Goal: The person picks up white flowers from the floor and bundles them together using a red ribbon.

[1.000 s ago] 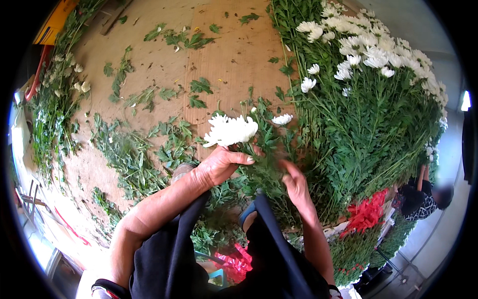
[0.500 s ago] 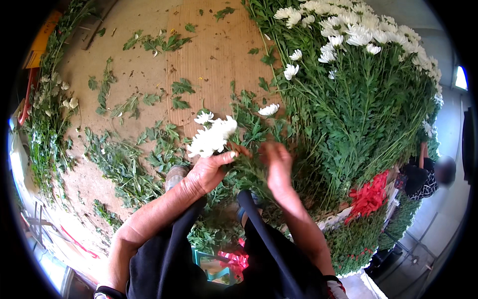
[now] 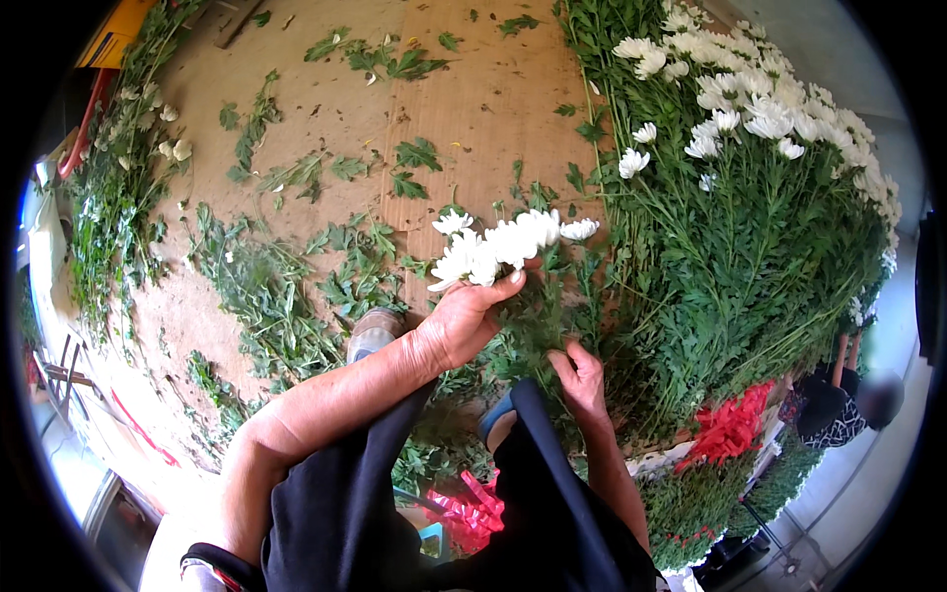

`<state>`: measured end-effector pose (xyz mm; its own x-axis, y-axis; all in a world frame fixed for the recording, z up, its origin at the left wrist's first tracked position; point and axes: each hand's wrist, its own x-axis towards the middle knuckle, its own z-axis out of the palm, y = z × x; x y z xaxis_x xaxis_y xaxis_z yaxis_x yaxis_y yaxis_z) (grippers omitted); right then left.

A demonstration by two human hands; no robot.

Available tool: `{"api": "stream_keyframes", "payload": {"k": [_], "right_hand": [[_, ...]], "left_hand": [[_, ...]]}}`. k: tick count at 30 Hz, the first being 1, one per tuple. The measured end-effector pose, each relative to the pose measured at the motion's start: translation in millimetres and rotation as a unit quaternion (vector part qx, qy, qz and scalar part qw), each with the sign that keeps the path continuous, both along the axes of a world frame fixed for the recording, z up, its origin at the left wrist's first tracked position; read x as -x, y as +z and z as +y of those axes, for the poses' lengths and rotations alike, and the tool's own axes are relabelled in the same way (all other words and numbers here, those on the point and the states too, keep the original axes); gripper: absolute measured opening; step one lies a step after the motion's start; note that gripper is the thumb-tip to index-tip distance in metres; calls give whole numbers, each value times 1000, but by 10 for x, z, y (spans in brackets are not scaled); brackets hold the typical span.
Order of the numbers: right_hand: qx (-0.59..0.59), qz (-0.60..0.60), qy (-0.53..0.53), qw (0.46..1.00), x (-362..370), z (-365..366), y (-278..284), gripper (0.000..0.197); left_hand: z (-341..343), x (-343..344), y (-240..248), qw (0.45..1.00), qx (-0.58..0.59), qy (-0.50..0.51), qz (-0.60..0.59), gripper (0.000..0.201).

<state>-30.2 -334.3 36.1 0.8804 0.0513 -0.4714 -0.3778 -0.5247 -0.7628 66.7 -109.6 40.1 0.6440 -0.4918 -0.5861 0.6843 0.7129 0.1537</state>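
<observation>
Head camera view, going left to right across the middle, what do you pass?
Stems with small white blooms along the left edge → loose cut leaves on the brown board → left hand holding a bunch of white chrysanthemums → right hand → big bank of white chrysanthemums

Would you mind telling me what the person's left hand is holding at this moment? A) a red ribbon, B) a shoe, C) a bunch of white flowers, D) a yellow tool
C: the left hand is closed around the stems of a bunch of white flowers, whose blooms stand just above the fingers, while the right hand reaches into the green stems beside it.
</observation>
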Motion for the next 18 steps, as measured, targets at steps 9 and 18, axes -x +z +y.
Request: {"api": "stream_keyframes", "payload": {"k": [9, 18], "right_hand": [[-33, 42, -18, 998, 200, 8, -43, 15], [-67, 49, -111, 990, 200, 68, -9, 16]], "left_hand": [[14, -26, -93, 1000, 6, -17, -21, 38], [-3, 17, -21, 991, 0, -45, -126, 51]]}}
